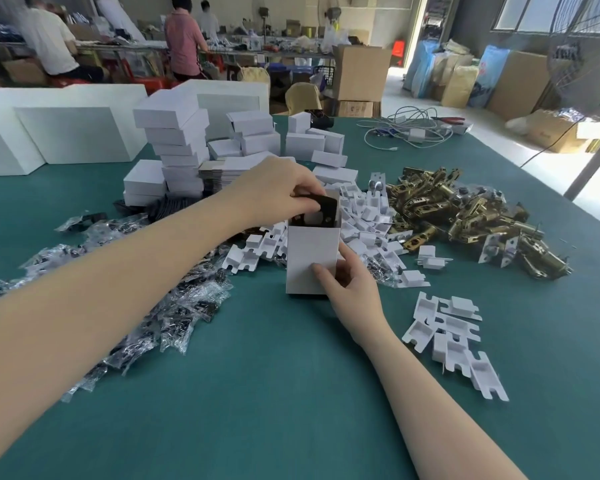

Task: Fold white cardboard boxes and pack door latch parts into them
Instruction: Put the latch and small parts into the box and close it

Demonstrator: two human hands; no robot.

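A small white cardboard box (310, 251) stands upright on the green table (274, 375), its top open. My right hand (347, 285) grips it from the right near the base, thumb on the front face. My left hand (278, 188) pinches a flat black latch plate (317, 211) that sits partly inside the box's open top. Brass latch bodies (465, 209) are piled to the right. White cardboard inserts (364, 220) lie behind the box, and more white inserts (454, 334) lie at the right front.
Clear bags of small dark parts (146, 299) spread across the left. Folded white boxes (177, 143) are stacked at the back, with large white blocks (73, 133) behind them. White cables (409, 129) lie far right. People work at tables in the background.
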